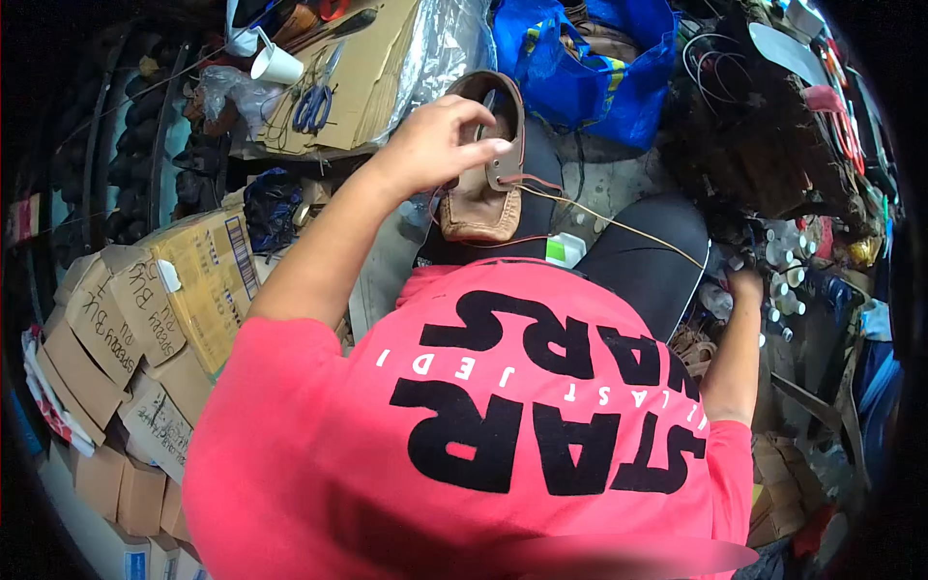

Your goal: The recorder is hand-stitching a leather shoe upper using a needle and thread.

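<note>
A brown leather moccasin-style shoe (480,215) rests toe toward me on my left leg, with a reddish lace at its side eyelets. My left hand (440,143) lies over the shoe's left side and opening; thumb and forefinger are apart with nothing seen between them. The tips of its other fingers are hidden. A tan thread (619,223) runs from the shoe's side across to my right knee. Low at my right side, my right hand (744,282) is beside several small white-capped bottles (785,275). Its fingers are too dark and small to make out.
A blue bag (633,106) holding brown items stands ahead. Flattened cardboard (372,82) at the far left carries blue-handled scissors (312,108) and a white cup (277,64). Cardboard boxes (198,280) are piled at my left; a dark, worn block (744,145) stands right.
</note>
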The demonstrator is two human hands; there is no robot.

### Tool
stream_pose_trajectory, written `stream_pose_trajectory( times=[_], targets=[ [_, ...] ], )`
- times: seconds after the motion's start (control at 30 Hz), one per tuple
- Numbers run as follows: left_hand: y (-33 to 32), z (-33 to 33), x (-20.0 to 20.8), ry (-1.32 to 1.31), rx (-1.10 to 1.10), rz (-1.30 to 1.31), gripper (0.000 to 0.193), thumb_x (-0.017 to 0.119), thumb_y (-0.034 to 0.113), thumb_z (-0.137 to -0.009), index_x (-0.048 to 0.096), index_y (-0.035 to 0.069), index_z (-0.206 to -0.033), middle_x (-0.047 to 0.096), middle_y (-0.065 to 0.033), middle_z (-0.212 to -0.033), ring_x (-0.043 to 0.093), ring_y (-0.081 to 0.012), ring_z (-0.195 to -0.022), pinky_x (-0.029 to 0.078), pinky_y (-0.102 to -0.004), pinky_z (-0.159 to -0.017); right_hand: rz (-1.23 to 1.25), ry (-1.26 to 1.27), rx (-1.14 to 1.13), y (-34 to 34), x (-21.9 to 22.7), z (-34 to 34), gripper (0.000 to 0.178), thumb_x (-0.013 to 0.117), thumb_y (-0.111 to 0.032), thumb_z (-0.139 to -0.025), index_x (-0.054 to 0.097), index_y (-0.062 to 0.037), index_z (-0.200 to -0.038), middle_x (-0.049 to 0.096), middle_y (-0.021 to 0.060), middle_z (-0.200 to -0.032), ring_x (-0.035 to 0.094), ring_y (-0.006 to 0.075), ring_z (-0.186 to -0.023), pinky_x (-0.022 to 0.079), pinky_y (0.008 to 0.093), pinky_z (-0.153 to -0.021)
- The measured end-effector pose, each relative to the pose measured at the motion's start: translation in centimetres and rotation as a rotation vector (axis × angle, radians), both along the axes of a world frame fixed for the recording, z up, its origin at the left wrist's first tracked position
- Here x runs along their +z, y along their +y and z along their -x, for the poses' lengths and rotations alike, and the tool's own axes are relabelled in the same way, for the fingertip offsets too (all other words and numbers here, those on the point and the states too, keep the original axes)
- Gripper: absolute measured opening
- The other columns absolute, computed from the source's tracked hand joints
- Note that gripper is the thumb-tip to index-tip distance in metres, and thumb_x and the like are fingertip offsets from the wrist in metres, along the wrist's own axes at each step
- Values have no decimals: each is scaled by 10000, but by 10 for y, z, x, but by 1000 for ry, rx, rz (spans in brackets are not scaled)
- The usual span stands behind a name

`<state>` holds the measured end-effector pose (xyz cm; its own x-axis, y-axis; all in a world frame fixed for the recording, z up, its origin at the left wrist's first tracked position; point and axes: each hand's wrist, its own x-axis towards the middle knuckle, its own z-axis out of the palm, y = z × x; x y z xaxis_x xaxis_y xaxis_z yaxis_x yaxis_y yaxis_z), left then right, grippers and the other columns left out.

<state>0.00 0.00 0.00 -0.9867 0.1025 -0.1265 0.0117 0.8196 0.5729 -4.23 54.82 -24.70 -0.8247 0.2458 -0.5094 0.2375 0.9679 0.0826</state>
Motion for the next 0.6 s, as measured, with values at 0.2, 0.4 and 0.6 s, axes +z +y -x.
stream_pose_trajectory(
  times=[0.2, 0.4, 0.6],
  targets=[
    [14, -5, -17, 86, -216, 200, 452, 766, 410, -720, 661, 13, -911, 634, -171, -888, 629, -321, -848, 507, -393, -764, 640, 608, -19, -96, 125, -10, 315, 674, -285, -863, 678, -58, -1081, 676, 145, -1045, 658, 275, -962, 507, 363, -825],
    [-7, 0, -31, -167, 15, -182, 353, 727, 282, -769, 670, 44, -1022, 694, -155, -863, 668, -266, -771, 504, -347, -722, 1179, 306, 486, -256, 178, -28, 142, 661, -97, -866, 694, -10, -974, 662, 115, -908, 634, 213, -853, 487, 311, -763],
    [-18, -6, -39, -110, 32, -307, 312, 719, 261, -795, 674, 33, -1003, 702, -124, -863, 667, -185, -790, 501, -320, -729, 1130, -14, 527, -340, 169, -19, 187, 695, -148, -779, 677, -50, -936, 669, 154, -872, 651, 309, -773, 511, 388, -691]
  ],
)
